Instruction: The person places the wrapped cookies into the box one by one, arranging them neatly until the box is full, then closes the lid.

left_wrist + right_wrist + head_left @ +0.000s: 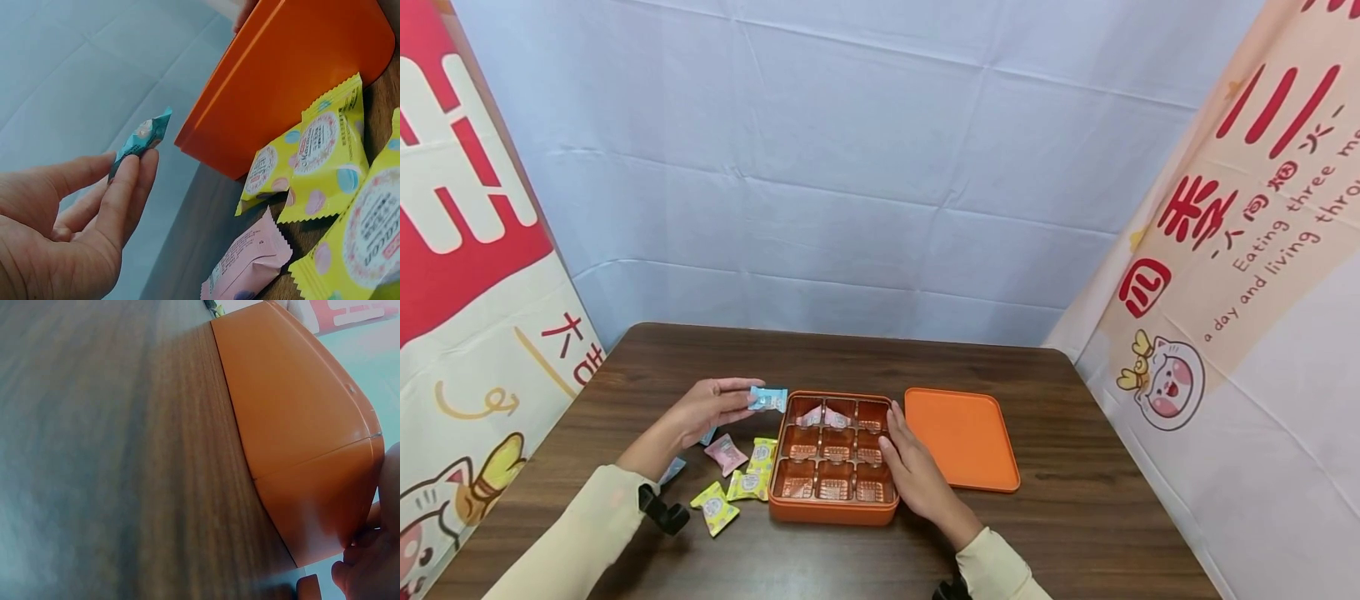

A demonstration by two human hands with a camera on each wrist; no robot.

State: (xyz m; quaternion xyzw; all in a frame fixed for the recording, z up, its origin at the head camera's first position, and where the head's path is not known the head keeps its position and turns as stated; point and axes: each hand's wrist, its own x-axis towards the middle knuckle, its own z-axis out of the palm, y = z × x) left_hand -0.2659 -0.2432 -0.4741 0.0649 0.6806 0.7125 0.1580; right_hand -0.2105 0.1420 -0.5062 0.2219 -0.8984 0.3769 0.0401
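Observation:
My left hand point(709, 410) pinches a blue wrapped candy point(768, 398) between thumb and fingertips, beside the back left corner of an orange divided box point(833, 512). In the left wrist view the same blue packet point(142, 139) sticks out past the fingertips, near the box wall point(269, 87). Two pink packets point(823, 416) lie in back-row compartments of the box. Along the box's right side rests my right hand point(919, 475), fingers extended against the rim. The right wrist view shows that hand point(375, 562) at the box's side, only partly visible.
Left of the box lie several yellow packets point(715, 508), a pink packet point(726, 454) and blue packets point(672, 471), partly behind the left forearm. An orange lid point(962, 439) lies flat to the right of the box on the wooden table point(1075, 492). Cloth hangs behind the table.

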